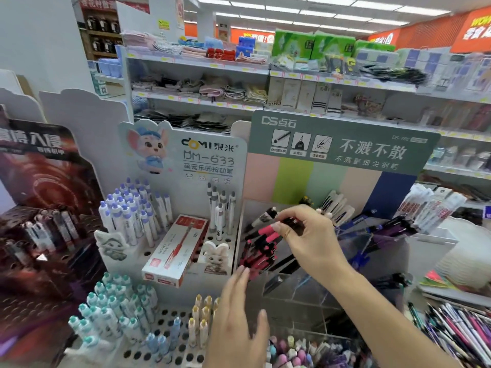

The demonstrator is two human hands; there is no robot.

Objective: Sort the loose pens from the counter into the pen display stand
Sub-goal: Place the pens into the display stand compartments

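Observation:
My right hand (305, 237) reaches into the green-headed pen display stand (342, 144) and pinches a black pen with a pink grip (273, 229). Just below it a bunch of pink-and-black pens (259, 257) leans in a clear compartment. My left hand (236, 314) hovers lower, fingers apart and holding nothing, its fingertips close to the bottom of that bunch. Loose pens (457, 333) lie piled at the lower right.
A white holed stand (186, 166) on the left holds blue-capped pens (132, 211), teal-capped pens (111, 309) and a red-and-white pen box (175, 251). A dark red display (39, 208) stands far left. Store shelves run behind.

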